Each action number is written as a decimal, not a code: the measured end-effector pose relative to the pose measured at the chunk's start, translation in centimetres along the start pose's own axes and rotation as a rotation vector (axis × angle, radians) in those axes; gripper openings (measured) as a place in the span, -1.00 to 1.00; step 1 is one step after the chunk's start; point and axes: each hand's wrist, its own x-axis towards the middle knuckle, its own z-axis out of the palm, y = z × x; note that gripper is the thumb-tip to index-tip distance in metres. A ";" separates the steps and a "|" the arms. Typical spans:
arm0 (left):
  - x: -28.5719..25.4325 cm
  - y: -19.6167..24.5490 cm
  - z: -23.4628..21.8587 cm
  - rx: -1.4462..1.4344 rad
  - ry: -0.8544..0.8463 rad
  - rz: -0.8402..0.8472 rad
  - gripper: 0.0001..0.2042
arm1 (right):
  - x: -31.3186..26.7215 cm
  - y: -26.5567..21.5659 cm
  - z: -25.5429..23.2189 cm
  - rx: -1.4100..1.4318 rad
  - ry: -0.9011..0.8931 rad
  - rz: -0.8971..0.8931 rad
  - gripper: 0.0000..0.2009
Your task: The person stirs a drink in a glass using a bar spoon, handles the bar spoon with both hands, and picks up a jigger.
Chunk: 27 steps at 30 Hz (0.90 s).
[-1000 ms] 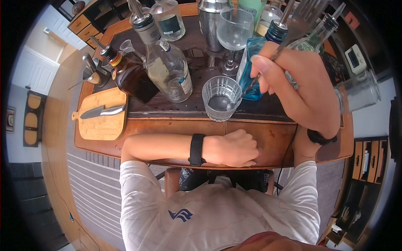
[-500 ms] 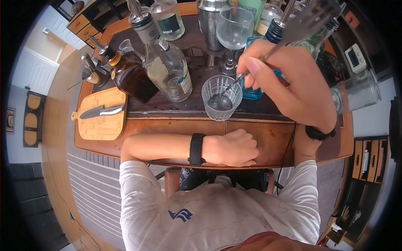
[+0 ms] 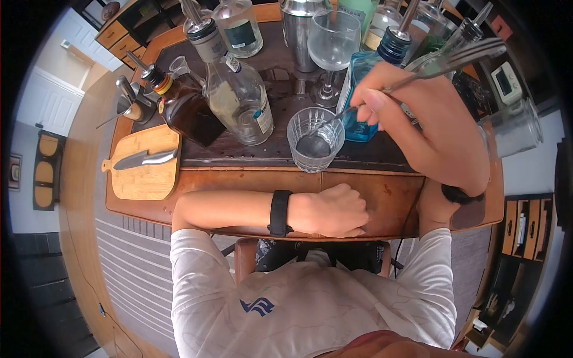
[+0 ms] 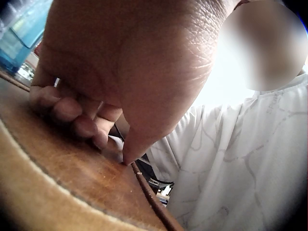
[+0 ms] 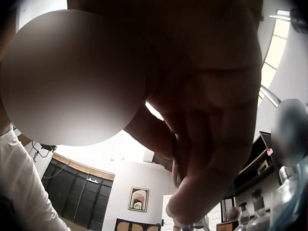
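My right hand (image 3: 433, 116) pinches the stem of a bar spoon (image 3: 456, 59) between thumb and fingers. Its forked end points up to the right, and its lower end reaches into a cut-glass tumbler (image 3: 311, 156) with a little clear liquid or ice at the bottom. In the right wrist view the curled fingers (image 5: 202, 178) appear dark, and most of the spoon is hidden. My left hand (image 3: 334, 212) rests on the brown leather table edge (image 3: 239, 179), holding nothing. Its fingers (image 4: 67, 109) hang loosely curled in the left wrist view.
A blue bottle (image 3: 358, 122) stands right behind the tumbler, near a stemmed glass (image 3: 335, 45) and a metal shaker (image 3: 298, 36). Left of it are a clear bottle (image 3: 242, 101) and a brown bottle (image 3: 191, 116). A knife (image 3: 146, 159) lies on a wooden board (image 3: 143, 186).
My right hand shifted left, then back right, while the spoon moved within the tumbler. The forked end has swung lower and to the right. The left hand stays still.
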 end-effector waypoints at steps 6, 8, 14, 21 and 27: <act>0.1 -0.1 0.0 -0.015 -0.020 -0.005 -0.69 | -1.1 -0.4 -1.4 0.008 -0.038 0.024 -0.78; 0.1 -0.1 0.0 -0.022 -0.014 -0.003 -0.69 | -1.0 -0.5 -1.4 0.063 -0.038 0.006 -0.78; 0.1 0.0 -0.2 -0.031 -0.028 -0.008 -0.69 | 0.3 0.6 0.2 0.203 0.020 -0.184 -0.76; 0.1 0.0 -0.3 -0.026 -0.027 -0.011 -0.69 | 1.3 0.4 0.7 0.166 -0.004 -0.080 -0.83; 0.0 0.0 -0.2 -0.021 -0.006 -0.003 -0.69 | 1.5 0.5 1.2 0.109 -0.016 -0.080 -0.87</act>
